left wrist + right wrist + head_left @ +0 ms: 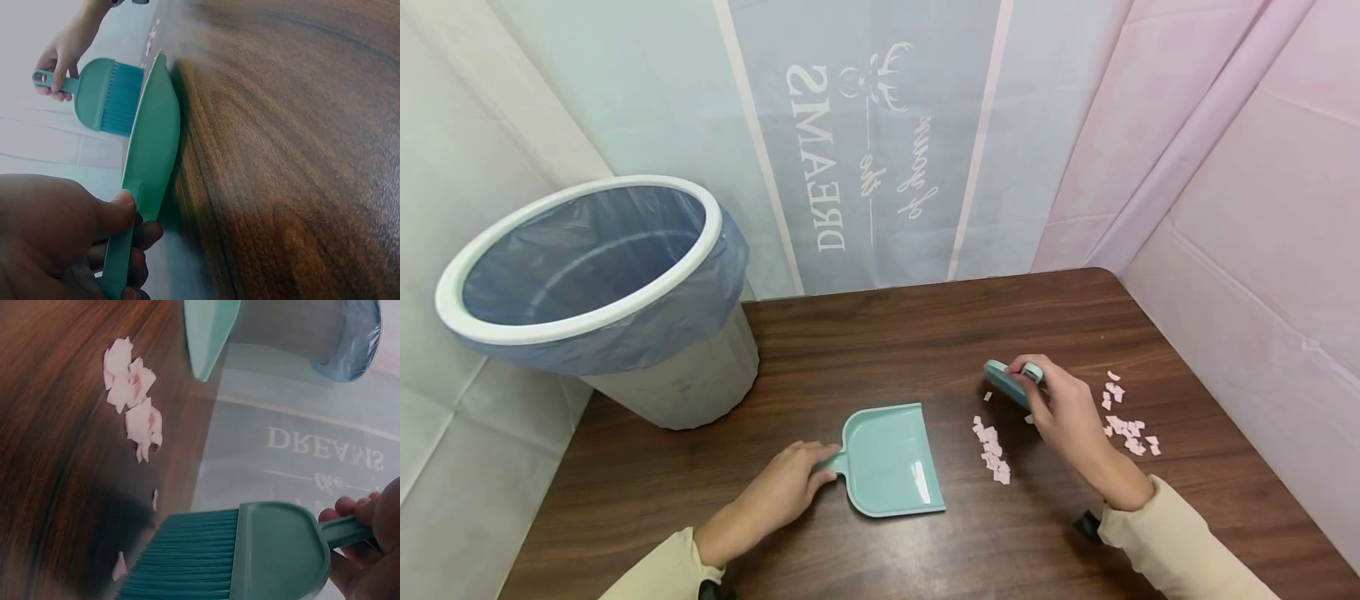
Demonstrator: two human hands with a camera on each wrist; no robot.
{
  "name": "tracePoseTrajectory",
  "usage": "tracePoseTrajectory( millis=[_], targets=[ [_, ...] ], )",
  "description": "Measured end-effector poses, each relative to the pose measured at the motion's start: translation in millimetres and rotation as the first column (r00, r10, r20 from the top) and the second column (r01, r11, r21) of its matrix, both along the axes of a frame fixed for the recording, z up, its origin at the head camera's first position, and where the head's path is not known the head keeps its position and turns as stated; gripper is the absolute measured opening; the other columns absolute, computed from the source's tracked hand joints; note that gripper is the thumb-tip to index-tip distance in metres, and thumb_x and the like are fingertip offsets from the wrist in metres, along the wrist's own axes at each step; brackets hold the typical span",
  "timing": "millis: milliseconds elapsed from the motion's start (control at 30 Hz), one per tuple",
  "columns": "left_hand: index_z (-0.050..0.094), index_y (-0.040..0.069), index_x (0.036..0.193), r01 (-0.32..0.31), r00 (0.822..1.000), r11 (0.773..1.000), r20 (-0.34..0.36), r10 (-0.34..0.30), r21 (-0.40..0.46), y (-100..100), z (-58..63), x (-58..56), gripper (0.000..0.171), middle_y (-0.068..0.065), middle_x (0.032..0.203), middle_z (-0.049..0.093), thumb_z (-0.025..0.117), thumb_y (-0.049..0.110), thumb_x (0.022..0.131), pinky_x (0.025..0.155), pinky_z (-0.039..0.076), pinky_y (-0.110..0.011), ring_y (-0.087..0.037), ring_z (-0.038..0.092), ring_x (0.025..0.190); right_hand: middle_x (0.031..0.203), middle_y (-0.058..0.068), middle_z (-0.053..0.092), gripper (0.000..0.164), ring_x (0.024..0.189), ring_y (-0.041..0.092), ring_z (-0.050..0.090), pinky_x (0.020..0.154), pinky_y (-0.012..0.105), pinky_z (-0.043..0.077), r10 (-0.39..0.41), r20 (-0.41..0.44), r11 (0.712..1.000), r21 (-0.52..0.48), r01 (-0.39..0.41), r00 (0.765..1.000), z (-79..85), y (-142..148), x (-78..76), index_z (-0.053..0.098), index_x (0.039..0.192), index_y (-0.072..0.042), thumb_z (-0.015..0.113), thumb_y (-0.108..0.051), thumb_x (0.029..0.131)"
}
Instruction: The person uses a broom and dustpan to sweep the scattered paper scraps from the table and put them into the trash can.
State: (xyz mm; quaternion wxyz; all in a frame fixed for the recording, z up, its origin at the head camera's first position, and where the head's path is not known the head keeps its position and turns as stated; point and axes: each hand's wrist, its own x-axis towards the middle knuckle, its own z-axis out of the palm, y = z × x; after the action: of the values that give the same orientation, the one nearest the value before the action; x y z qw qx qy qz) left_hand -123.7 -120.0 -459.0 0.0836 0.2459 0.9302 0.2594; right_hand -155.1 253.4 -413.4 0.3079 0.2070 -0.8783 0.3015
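My left hand (778,493) grips the handle of a light green dustpan (891,460), which lies on the table with its flat lip to the right. The right hand (1070,412) holds a small matching hand brush (1009,385) by its handle. In the right wrist view the brush's teal bristles (181,556) point toward the table near loose scraps. A row of pink paper scraps (992,454) lies between the dustpan's lip and the brush. Another scattered group of paper scraps (1126,429) lies to the right of the right hand.
A white bin (700,375) with a blue bag liner (715,321) stands at the back left. Behind the brown wooden table (865,342) hangs a printed curtain (880,142). Pale sheeting (1262,275) borders the right side.
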Motion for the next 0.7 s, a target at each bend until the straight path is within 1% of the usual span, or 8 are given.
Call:
tracePoseTrajectory(
  millis=[67,167,300,400,467,600,633,700],
  targets=[
    [0.06,0.002,0.123,0.0,1.0,1.0,0.003,0.0,-0.001,0.1,0.1,0.1,0.038,-0.014,0.121,0.061,0.063,0.019,0.089,0.099,0.038,-0.051,-0.032,0.055,0.115,0.093,0.001,0.066,0.028,0.077,0.012,0.058,0.063,0.024,0.046,0.033,0.016,0.999,0.017,-0.033,0.999,-1.7,0.3,-2.2,0.062,0.1,-0.011,0.068,0.008,0.08],
    [0.06,0.002,0.123,-0.001,1.0,1.0,0.007,0.001,-0.004,0.4,0.1,0.2,0.038,-0.014,0.121,0.061,0.063,0.02,0.089,0.098,0.039,-0.05,-0.033,0.054,0.115,0.094,-0.001,0.067,0.029,0.076,0.008,0.056,0.066,0.018,0.044,0.076,0.035,0.997,0.025,-0.076,0.997,-2.7,0.3,-2.6,0.063,0.1,-0.013,0.068,0.008,0.08],
    [0.06,0.002,0.123,0.003,1.0,1.0,0.007,-0.003,-0.003,0.8,0.5,0.1,0.038,-0.013,0.121,0.061,0.063,0.019,0.09,0.099,0.038,-0.05,-0.032,0.054,0.115,0.092,-0.004,0.066,0.029,0.079,0.006,0.057,0.071,0.013,0.043,0.133,0.054,0.991,0.022,-0.134,0.99,-2.2,0.0,1.2,0.064,0.098,-0.014,0.067,0.008,0.08],
    [0.06,0.002,0.123,0.002,1.0,1.0,0.007,-0.002,0.0,0.8,1.1,0.0,0.038,-0.013,0.121,0.061,0.063,0.018,0.089,0.099,0.038,-0.05,-0.032,0.055,0.115,0.092,-0.007,0.065,0.027,0.081,0.005,0.059,0.074,0.011,0.043,0.196,0.058,0.98,0.024,-0.198,0.979,-0.9,-0.2,5.2,0.064,0.098,-0.014,0.066,0.007,0.082],
    [0.06,0.002,0.123,-0.002,1.0,1.0,0.007,0.002,0.003,0.7,1.4,-0.1,0.038,-0.013,0.121,0.061,0.063,0.018,0.089,0.098,0.039,-0.049,-0.032,0.055,0.115,0.093,-0.008,0.065,0.029,0.083,0.006,0.061,0.075,0.011,0.044,0.255,0.042,0.966,0.031,-0.256,0.966,-0.2,-0.3,7.2,0.064,0.098,-0.014,0.066,0.009,0.081],
    [0.06,0.002,0.124,-0.007,1.0,1.0,0.011,0.007,0.003,0.3,2.1,-0.6,0.038,-0.014,0.122,0.061,0.063,0.019,0.089,0.098,0.04,-0.05,-0.033,0.054,0.115,0.092,-0.007,0.066,0.036,0.084,0.008,0.063,0.077,0.013,0.047,0.367,0.001,0.93,0.034,-0.367,0.93,0.1,0.1,10.6,0.064,0.099,-0.012,0.068,0.014,0.075],
    [0.06,0.002,0.124,-0.007,1.0,1.0,0.014,0.007,0.003,0.2,2.1,-0.8,0.038,-0.014,0.122,0.061,0.063,0.019,0.089,0.098,0.04,-0.05,-0.033,0.054,0.115,0.091,-0.006,0.067,0.037,0.084,0.009,0.064,0.077,0.013,0.047,0.392,-0.008,0.92,0.03,-0.392,0.92,0.0,0.3,11.3,0.064,0.099,-0.011,0.068,0.015,0.073],
    [0.06,0.003,0.124,-0.01,1.0,1.0,0.018,0.01,0.002,0.0,2.7,-1.1,0.038,-0.014,0.122,0.061,0.063,0.018,0.089,0.097,0.04,-0.051,-0.033,0.054,0.115,0.09,-0.004,0.067,0.033,0.083,0.011,0.064,0.079,0.013,0.047,0.427,-0.01,0.904,0.016,-0.426,0.904,0.1,0.8,13.1,0.064,0.098,-0.01,0.068,0.013,0.074]
  ],
)
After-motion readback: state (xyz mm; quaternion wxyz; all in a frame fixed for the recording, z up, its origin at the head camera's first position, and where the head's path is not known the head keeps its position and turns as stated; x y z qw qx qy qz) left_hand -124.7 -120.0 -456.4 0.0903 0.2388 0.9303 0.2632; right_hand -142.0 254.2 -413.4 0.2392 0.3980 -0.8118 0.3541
